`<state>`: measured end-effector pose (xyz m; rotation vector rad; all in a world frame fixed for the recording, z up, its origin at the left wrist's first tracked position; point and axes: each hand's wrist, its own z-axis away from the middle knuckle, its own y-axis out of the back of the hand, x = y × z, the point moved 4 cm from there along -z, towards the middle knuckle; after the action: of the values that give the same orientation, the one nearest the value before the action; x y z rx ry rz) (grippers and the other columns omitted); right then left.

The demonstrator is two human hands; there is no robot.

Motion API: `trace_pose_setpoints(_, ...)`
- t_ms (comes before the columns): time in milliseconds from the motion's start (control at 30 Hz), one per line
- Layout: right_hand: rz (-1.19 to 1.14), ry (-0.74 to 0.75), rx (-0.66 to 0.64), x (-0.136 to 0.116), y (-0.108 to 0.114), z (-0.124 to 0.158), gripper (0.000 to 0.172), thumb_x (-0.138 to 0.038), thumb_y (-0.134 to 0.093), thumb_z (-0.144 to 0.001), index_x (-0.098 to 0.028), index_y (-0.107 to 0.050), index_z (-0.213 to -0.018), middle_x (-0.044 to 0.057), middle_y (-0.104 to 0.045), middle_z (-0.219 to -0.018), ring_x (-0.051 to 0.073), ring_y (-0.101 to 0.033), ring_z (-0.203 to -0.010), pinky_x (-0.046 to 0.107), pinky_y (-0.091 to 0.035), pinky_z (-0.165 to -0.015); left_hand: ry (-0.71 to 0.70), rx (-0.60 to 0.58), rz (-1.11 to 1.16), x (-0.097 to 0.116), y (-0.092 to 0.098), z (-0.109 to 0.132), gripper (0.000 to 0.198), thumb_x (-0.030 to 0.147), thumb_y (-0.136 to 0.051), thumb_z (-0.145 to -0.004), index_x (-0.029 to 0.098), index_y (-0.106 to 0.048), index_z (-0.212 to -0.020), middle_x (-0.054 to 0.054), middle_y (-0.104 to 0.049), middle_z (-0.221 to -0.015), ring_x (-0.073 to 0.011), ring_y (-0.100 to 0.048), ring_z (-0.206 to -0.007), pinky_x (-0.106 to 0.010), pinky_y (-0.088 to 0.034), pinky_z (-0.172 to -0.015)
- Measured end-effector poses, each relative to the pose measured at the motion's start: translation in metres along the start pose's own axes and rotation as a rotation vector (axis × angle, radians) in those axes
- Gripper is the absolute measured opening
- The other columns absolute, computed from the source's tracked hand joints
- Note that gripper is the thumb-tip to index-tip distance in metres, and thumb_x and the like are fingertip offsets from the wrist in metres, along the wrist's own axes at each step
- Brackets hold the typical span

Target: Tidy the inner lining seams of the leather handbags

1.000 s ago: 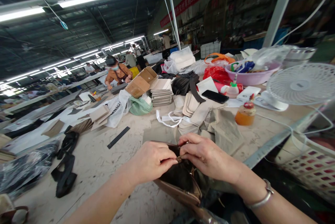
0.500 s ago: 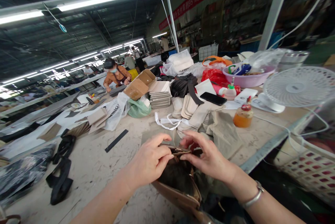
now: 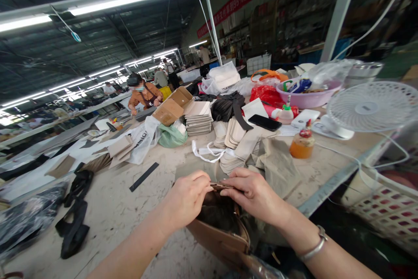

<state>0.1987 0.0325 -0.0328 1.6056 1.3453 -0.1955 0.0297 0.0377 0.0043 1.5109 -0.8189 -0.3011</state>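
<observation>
A brown bag with a dark lining stands at the near edge of the table, its mouth facing up toward me. My left hand pinches the far rim of the bag between thumb and fingers. Just to the right, my right hand grips the same rim, thumb below and fingers on top. A short stretch of brown edge shows between the two hands. Behind them lies a crumpled olive-grey cloth. The bag's lower part runs out of view, with clear plastic at its near right side.
Stacked beige pieces, a black phone, an orange glue bottle and a white fan stand beyond my hands. A black strip and black straps lie left. A basket is at right. A co-worker sits across.
Both hands have closed more tightly on the bag's rim; the right fingers, raised and apart before, now press down on it. The bag has shifted slightly to the left.
</observation>
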Motion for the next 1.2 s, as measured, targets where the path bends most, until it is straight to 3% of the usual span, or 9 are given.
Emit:
trace_pose_setpoints(333,0.102,0.067,0.073,-0.001,-0.004,-0.001,0.021,-0.022,-0.049,-0.092,-0.016,-0.069,-0.088,0.004,-0.056,-0.073,0.016,-0.053,-0.072,0.030,-0.041,-0.066,0.067,0.013,-0.056,0.001,-0.001,-0.006,0.021,0.019,-0.036,-0.094,0.017,-0.052,-0.081,-0.003,-0.056,-0.085,-0.0137,-0.056,-0.077,-0.026,-0.046,-0.073)
trace_pose_setpoints(600,0.072,-0.028,-0.043,0.001,-0.001,0.000,0.028,-0.035,-0.052,-0.092,-0.019,-0.064,-0.112,0.005,-0.059,-0.084,0.016,-0.058,-0.075,0.027,-0.047,-0.065,0.076,0.022,-0.102,0.001,0.000,-0.003,0.020,0.021,-0.038,-0.093,0.016,-0.052,-0.080,-0.004,-0.056,-0.083,-0.0148,-0.057,-0.074,-0.027,-0.045,-0.068)
trace_pose_setpoints(867,0.197,0.041,-0.015,-0.006,-0.005,-0.002,0.028,-0.027,-0.043,-0.095,-0.017,-0.067,-0.085,0.005,-0.054,-0.071,0.016,-0.053,-0.068,0.029,-0.044,-0.063,0.064,0.012,-0.124,0.005,0.003,-0.003,0.019,0.021,-0.041,-0.092,0.017,-0.051,-0.076,-0.003,-0.057,-0.081,-0.0142,-0.057,-0.069,-0.026,-0.043,-0.062)
trace_pose_setpoints(1000,0.276,-0.011,-0.108,-0.005,-0.004,-0.003,0.027,-0.032,-0.043,-0.095,-0.019,-0.066,-0.101,0.007,-0.061,-0.082,0.018,-0.059,-0.074,0.030,-0.048,-0.066,0.042,0.025,-0.101,0.005,0.005,-0.003,0.018,0.019,-0.042,-0.091,0.016,-0.053,-0.078,-0.004,-0.058,-0.082,-0.0148,-0.058,-0.071,-0.025,-0.045,-0.064)
trace_pose_setpoints(1100,0.364,-0.052,-0.119,-0.008,0.002,-0.007,0.044,-0.045,-0.052,-0.089,-0.017,-0.056,-0.123,0.012,-0.063,-0.102,0.023,-0.062,-0.087,0.034,-0.052,-0.073,0.031,0.034,-0.095,0.004,0.007,-0.001,0.017,0.017,-0.044,-0.090,0.015,-0.055,-0.077,-0.004,-0.058,-0.080,-0.0147,-0.058,-0.071,-0.025,-0.045,-0.063)
trace_pose_setpoints(1200,0.348,-0.033,-0.153,-0.017,0.005,-0.016,0.069,-0.058,-0.065,-0.075,-0.017,-0.051,-0.129,0.013,-0.060,-0.114,0.025,-0.062,-0.093,0.037,-0.052,-0.078,0.043,0.045,-0.090,0.004,0.008,0.000,0.016,0.016,-0.046,-0.089,0.016,-0.055,-0.076,-0.004,-0.058,-0.080,-0.0142,-0.057,-0.069,-0.025,-0.045,-0.062)
